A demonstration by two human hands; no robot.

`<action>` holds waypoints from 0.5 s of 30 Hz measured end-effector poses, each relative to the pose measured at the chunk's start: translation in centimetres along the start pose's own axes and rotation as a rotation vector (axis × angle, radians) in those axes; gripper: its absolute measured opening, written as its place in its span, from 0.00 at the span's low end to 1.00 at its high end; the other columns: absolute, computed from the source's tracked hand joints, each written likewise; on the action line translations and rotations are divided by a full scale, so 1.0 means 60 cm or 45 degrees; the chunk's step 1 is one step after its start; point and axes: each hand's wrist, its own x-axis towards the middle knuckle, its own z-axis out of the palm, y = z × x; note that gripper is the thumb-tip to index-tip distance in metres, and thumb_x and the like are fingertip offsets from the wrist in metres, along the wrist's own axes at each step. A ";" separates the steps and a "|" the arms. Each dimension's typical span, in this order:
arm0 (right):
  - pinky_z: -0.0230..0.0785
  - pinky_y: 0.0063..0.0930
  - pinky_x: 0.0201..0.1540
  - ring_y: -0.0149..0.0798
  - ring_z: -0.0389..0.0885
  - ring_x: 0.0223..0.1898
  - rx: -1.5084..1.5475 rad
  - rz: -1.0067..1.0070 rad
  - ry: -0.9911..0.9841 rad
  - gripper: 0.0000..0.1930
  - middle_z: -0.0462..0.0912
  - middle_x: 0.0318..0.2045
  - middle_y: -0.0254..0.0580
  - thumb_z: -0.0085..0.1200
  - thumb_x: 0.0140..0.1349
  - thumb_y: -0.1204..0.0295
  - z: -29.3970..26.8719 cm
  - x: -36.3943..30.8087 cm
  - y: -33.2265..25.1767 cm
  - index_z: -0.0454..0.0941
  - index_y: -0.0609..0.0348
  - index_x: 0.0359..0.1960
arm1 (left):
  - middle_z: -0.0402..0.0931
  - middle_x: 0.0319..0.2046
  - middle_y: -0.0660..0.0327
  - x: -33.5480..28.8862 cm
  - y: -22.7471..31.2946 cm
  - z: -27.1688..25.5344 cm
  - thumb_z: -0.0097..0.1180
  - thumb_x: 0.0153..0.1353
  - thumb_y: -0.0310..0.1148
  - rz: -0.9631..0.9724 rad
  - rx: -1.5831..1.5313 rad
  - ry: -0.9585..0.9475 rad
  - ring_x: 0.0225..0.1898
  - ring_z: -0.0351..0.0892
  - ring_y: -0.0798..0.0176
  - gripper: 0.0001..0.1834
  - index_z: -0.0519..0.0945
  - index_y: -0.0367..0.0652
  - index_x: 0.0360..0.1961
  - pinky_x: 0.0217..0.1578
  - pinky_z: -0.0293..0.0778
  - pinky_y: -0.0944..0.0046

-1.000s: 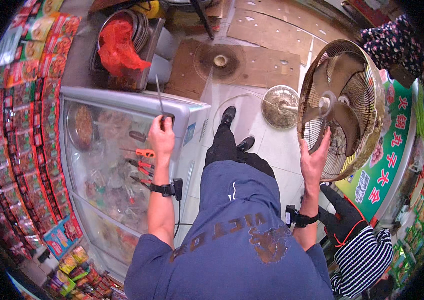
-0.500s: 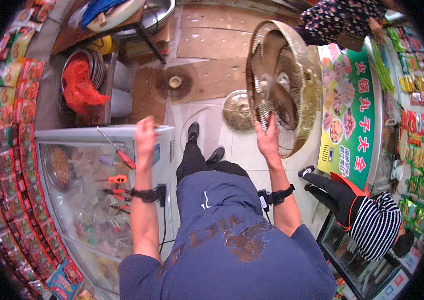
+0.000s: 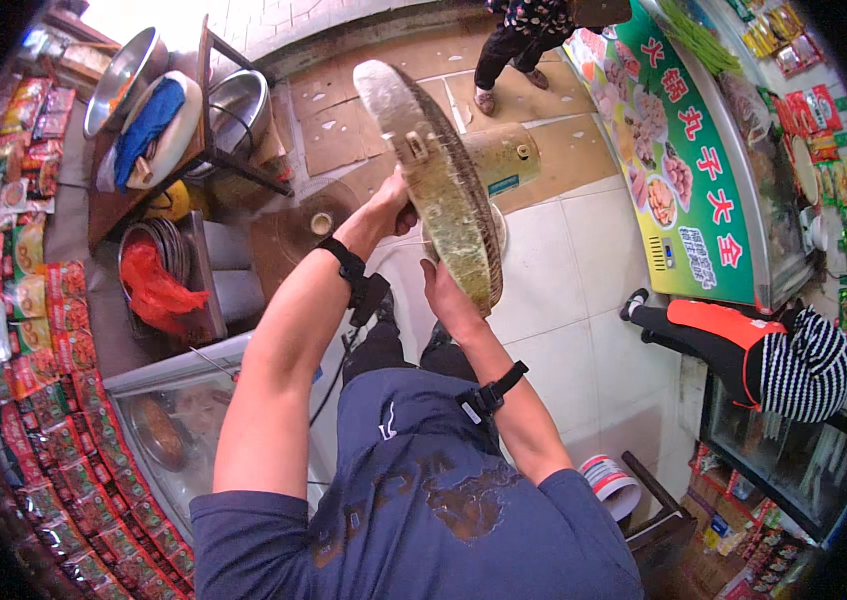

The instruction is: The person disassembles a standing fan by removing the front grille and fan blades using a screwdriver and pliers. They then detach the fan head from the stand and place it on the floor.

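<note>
A large round grimy fan head [image 3: 444, 190] with a wire cage is held up in front of me, tilted so that its rim faces me nearly edge-on. My left hand [image 3: 391, 205] is closed at its left side, just below a bracket-like bump on the rim. Near the bottom of the rim, my right hand [image 3: 452, 298] grips the fan head. Its blades are hidden from this side. On the floor to the left lies a round wire fan grille [image 3: 320, 224] with a pale hub. Behind the fan head, a tan round-ended piece [image 3: 519, 150] rests on the cardboard.
A glass-topped freezer [image 3: 214, 405] stands at my left. Beyond it are stacked pans with a red net bag [image 3: 159, 280] and a wooden table [image 3: 109, 215] with metal bowls. A display freezer [image 3: 689, 190] lines the right. One person [image 3: 524, 40] stands ahead; another [image 3: 804, 365] bends at right.
My left hand has moved from above the freezer to the fan head. The fan head has swung left and turned edge-on, with my right hand still on it. My view has shifted.
</note>
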 end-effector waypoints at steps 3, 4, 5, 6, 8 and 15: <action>0.72 0.44 0.66 0.57 0.82 0.58 0.440 0.167 -0.113 0.18 0.85 0.54 0.58 0.51 0.78 0.63 0.001 0.000 0.009 0.81 0.64 0.57 | 0.69 0.28 0.54 0.008 0.000 0.005 0.19 0.77 0.65 0.014 0.004 0.051 0.28 0.63 0.56 0.43 0.81 0.42 0.38 0.30 0.55 0.58; 0.74 0.43 0.66 0.51 0.83 0.58 1.091 0.373 -0.294 0.19 0.85 0.54 0.53 0.47 0.79 0.63 -0.002 -0.006 0.009 0.81 0.63 0.59 | 0.70 0.30 0.52 0.010 -0.001 0.006 0.20 0.77 0.64 0.016 0.008 0.076 0.31 0.64 0.53 0.42 0.81 0.41 0.39 0.34 0.56 0.56; 0.75 0.42 0.66 0.49 0.83 0.58 1.484 0.478 -0.286 0.19 0.86 0.55 0.51 0.45 0.80 0.63 -0.004 -0.005 0.005 0.80 0.63 0.60 | 0.70 0.33 0.50 0.015 -0.002 0.006 0.21 0.77 0.63 0.029 0.017 0.100 0.33 0.65 0.51 0.42 0.82 0.40 0.40 0.37 0.57 0.54; 0.75 0.42 0.65 0.46 0.84 0.59 1.659 0.546 -0.226 0.20 0.86 0.55 0.49 0.43 0.81 0.63 -0.007 -0.008 0.002 0.80 0.62 0.61 | 0.71 0.35 0.47 0.019 -0.005 0.005 0.22 0.77 0.62 0.046 0.030 0.133 0.36 0.66 0.48 0.41 0.82 0.39 0.41 0.40 0.58 0.53; 0.73 0.46 0.63 0.54 0.83 0.56 1.503 0.521 0.040 0.18 0.85 0.52 0.55 0.46 0.78 0.66 -0.012 -0.007 -0.011 0.80 0.64 0.58 | 0.73 0.39 0.43 0.030 -0.014 0.004 0.24 0.77 0.60 0.093 0.090 0.221 0.42 0.69 0.43 0.40 0.83 0.37 0.43 0.46 0.60 0.49; 0.71 0.59 0.59 0.71 0.81 0.53 1.223 0.590 0.301 0.26 0.83 0.50 0.69 0.54 0.67 0.80 -0.047 0.029 0.004 0.72 0.70 0.68 | 0.80 0.55 0.28 0.041 -0.021 0.032 0.30 0.77 0.53 0.410 0.626 0.707 0.63 0.76 0.25 0.38 0.86 0.31 0.50 0.67 0.66 0.38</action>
